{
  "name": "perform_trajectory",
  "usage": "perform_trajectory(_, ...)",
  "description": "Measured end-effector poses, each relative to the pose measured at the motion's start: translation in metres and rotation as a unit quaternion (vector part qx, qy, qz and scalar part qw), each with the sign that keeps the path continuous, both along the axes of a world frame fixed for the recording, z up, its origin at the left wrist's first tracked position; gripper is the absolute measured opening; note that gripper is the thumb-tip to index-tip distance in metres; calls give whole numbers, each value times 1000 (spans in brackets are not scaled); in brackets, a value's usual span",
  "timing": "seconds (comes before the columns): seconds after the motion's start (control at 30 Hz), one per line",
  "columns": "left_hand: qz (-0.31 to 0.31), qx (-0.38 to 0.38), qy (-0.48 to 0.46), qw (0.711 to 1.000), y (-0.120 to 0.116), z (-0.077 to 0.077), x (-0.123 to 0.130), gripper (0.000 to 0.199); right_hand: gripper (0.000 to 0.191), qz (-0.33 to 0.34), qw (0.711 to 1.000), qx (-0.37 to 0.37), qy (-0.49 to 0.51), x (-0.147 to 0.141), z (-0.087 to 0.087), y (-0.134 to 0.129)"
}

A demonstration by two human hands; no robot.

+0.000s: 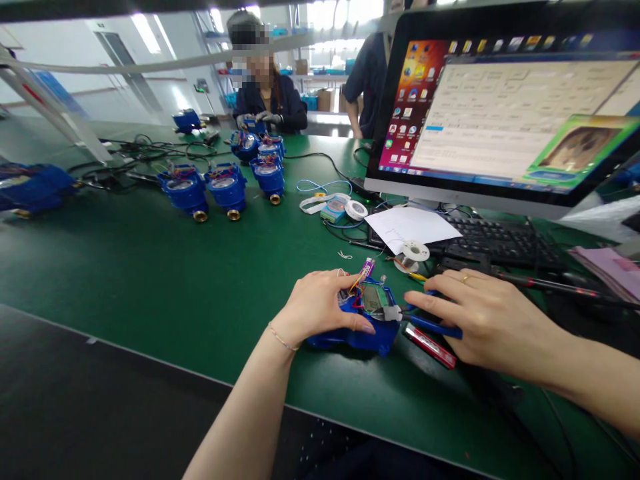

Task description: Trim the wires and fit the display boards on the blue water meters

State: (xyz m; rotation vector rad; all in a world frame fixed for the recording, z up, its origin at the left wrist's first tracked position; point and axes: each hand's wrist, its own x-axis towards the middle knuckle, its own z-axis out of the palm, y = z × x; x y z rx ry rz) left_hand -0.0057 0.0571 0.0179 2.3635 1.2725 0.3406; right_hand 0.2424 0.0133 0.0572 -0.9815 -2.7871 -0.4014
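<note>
A blue water meter (pixel 367 337) lies on the green table in front of me, its wires and green circuit board with a small display exposed. My left hand (pixel 323 303) grips its left part, thumb on the near side and forefinger by the thin wires. In my right hand (pixel 475 313) is a pair of blue-handled cutting pliers (pixel 430 325). Their metal jaws rest over the board's lower right edge; whether they touch it I cannot tell. A purple battery-like piece (pixel 367 268) stands behind the board. Beside the pliers lies a red cylinder (pixel 431 347) with white lettering.
Several blue meters (pixel 226 190) stand at the back left among black cables. A spool of solder wire (pixel 414 253), white paper (pixel 410 227), a tape roll (pixel 356 211) and a keyboard (pixel 500 240) lie under the monitor (pixel 480 127). Across the table a gloved co-worker (pixel 273 100) handles another meter.
</note>
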Motion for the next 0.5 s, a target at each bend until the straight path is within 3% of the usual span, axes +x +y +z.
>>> perform_trajectory(0.2, -3, 10, -4, 1000, -3, 0, 0, 77, 42, -22, 992, -120, 18, 0, 4, 9)
perform_trajectory(0.5, 1, 0, -5, 1000, -2, 3, 0, 75, 40, -41, 988, -147, 23, 1, 0, 10)
